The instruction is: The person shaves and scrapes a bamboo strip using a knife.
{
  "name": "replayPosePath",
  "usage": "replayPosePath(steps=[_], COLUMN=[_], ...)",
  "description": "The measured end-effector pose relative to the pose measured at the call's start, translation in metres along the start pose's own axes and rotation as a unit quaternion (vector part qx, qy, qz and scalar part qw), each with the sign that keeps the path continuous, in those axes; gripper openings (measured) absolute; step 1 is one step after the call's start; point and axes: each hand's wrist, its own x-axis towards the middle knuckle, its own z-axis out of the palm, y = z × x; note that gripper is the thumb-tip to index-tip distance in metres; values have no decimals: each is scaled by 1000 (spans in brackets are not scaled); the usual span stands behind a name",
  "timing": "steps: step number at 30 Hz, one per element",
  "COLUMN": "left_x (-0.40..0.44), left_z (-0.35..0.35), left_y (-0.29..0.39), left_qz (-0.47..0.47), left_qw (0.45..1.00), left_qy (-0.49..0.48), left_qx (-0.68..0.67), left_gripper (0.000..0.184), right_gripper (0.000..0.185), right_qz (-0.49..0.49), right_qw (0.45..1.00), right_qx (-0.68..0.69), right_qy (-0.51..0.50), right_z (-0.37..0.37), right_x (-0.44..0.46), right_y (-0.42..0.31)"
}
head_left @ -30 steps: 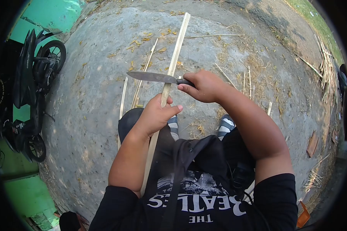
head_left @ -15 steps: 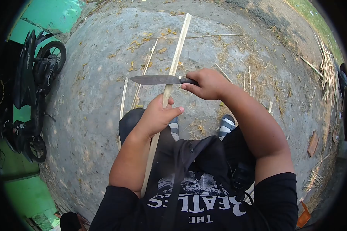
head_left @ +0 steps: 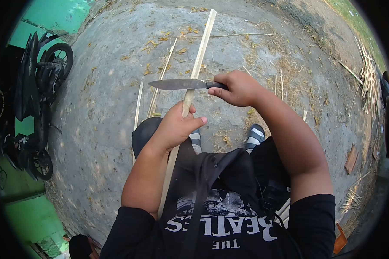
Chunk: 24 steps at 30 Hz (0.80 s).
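Note:
A long pale strip, apparently bamboo (head_left: 202, 49), runs from under my left arm out over the ground ahead. My left hand (head_left: 177, 126) is wrapped round it, thumb pointing right. Just beyond that hand, a large dark-bladed knife (head_left: 177, 84) lies crosswise over the strip, blade tip to the left. My right hand (head_left: 233, 88) grips the knife's black handle. The blade covers a short part of the strip; whether its edge bites into the strip, I cannot tell.
Thin strips (head_left: 163, 77) lie on the concrete ground (head_left: 95, 129) ahead of my left knee, among dry leaves and shavings. A motorcycle (head_left: 43, 73) stands at the left. A pile of split sticks (head_left: 369, 82) is at the far right, with a brown wooden piece (head_left: 351, 159) nearer.
The knife and my right hand have shifted slightly up and to the right along the strip. My left hand keeps its hold in nearly the same place. The view has tilted a little.

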Motion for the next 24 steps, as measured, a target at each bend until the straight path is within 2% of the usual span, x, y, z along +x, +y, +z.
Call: replayPosePath(steps=[3, 6, 9, 12, 14, 18, 21, 24], left_x=[2, 4, 2, 4, 6, 2, 6, 5], left_z=[-3, 1, 1, -4, -1, 4, 2, 2], left_y=[5, 0, 1, 7, 4, 0, 1, 7], left_qz=[-36, 22, -6, -58, 9, -8, -12, 12], left_qw=[998, 1000, 1000, 998, 1000, 1000, 1000, 1000], left_qy=[4, 0, -7, 6, -7, -8, 5, -10], left_qx=[-54, -5, 15, -33, 1, -18, -25, -18], left_gripper=[40, 40, 40, 41, 41, 40, 41, 40], right_gripper=[50, 50, 49, 50, 50, 50, 50, 49], right_qz=[33, 10, 5, 7, -17, 15, 16, -10], right_qw=[998, 999, 1000, 1000, 998, 999, 998, 999], right_qx=[12, -25, -20, -22, -61, -29, 8, -20], right_qy=[43, 18, 6, 20, 10, 13, 66, 33], right_z=[-3, -5, -12, 1, 2, -8, 8, 5], right_x=[9, 5, 14, 13, 6, 16, 14, 10], right_y=[2, -3, 14, 3, -11, 14, 5, 4])
